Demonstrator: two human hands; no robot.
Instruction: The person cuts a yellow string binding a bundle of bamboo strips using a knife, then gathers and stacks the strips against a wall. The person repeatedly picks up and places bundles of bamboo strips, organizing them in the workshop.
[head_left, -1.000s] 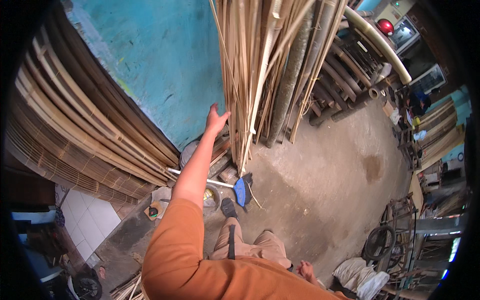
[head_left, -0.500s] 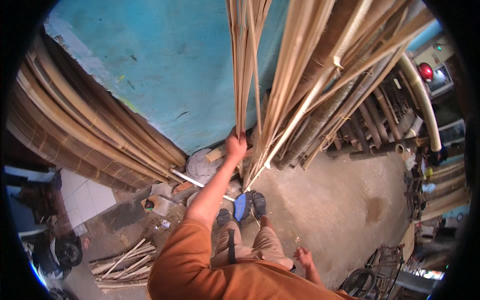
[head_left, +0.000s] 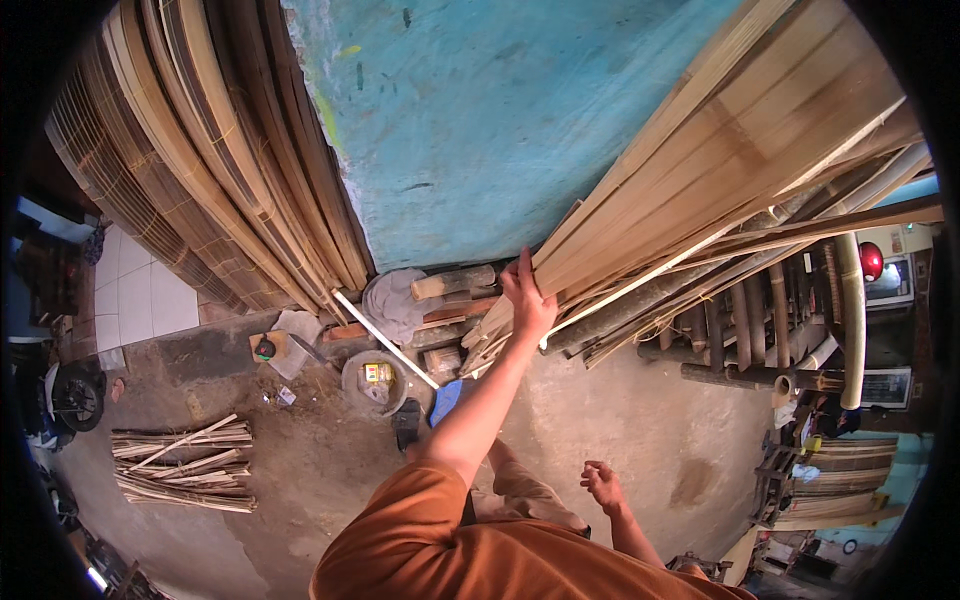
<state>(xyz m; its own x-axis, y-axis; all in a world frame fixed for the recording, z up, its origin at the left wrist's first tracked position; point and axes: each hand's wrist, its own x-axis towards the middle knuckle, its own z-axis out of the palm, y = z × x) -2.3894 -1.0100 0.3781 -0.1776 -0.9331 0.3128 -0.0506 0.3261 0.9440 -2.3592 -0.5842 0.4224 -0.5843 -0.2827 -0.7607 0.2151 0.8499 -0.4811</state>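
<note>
My left hand [head_left: 530, 305] reaches forward and grips the near edge of a stack of long, flat bamboo slats [head_left: 680, 190]. The slats lean against the blue wall [head_left: 470, 130], with their lower ends on the floor beside my forearm. Part of the hand's grip is hidden behind the slats' edge. My right hand [head_left: 603, 486] hangs free over the floor, its fingers loosely curled and apart, with nothing in it.
Rolled bamboo blinds [head_left: 180, 150] lean at the left. A white-handled tool with a blue head [head_left: 446, 400] stands near my feet beside a round bucket [head_left: 376, 385]. Split sticks [head_left: 185, 465] lie at the lower left. Poles [head_left: 760, 240] fill the right.
The slats my left hand holds have gone from a narrow upright bundle to a broad stack leaning right. My view has shifted. My right hand stays free.
</note>
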